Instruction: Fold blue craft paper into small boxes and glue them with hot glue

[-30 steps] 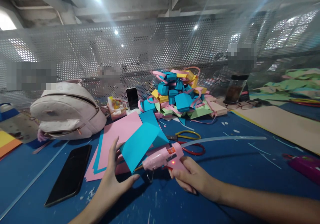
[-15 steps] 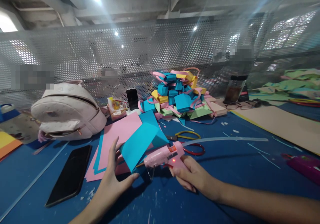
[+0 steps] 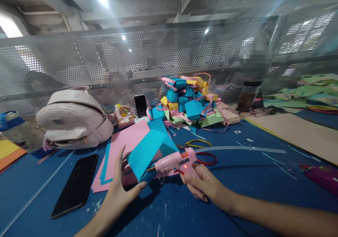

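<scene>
Right hand (image 3: 204, 184) has its grip wrapped around the pink glue gun (image 3: 169, 162), red light (image 3: 185, 166) lit; left hand (image 3: 120, 187) has its grip holding the folded blue paper (image 3: 146, 151) between thumb and fingers, just left of the gun; nozzle (image 3: 150, 168) is at the paper's lower edge, contact hard to confirm; scissors (image 3: 188, 144) on the counter (image 3: 158, 212) just behind the gun; paper pile (image 3: 194, 109) farther behind it; black phone (image 3: 75, 184) well left.

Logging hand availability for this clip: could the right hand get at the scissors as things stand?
Probably not: the right hand is wrapped around the pink glue gun, whose glue stick crosses the scissors in view, though they look close by.
</scene>
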Tool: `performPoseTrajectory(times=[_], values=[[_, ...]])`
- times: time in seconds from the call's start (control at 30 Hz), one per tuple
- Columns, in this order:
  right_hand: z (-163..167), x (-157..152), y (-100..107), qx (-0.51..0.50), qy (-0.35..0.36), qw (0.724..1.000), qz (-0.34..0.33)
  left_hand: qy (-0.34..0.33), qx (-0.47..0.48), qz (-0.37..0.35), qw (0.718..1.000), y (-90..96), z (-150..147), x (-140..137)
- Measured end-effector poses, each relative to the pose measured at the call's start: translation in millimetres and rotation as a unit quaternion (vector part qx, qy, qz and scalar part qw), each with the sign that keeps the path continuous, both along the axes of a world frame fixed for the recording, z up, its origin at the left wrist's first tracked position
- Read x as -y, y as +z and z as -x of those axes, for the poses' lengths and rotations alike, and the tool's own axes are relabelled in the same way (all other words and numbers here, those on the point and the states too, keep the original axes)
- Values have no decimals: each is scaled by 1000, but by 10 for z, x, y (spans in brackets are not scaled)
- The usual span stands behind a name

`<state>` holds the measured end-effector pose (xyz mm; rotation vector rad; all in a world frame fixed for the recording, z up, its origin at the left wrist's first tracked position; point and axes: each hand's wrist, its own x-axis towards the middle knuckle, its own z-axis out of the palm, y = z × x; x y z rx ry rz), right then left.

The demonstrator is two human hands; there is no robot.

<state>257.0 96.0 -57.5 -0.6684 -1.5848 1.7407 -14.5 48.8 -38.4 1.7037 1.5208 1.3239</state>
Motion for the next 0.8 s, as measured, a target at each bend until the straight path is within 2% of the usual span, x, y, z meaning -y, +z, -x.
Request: performPoseTrajectory(times=[0.3, 0.6, 0.8], values=[[-9, -22, -63, -18, -4, 1000, 3, 11, 30, 5, 999, 35, -16, -4], [16, -7, 58, -35, -20, 999, -3, 21, 16, 6, 1000, 10, 19, 2], [10, -4, 45, -33, -31, 999, 2, 19, 11, 12, 1000, 18, 24, 3]])
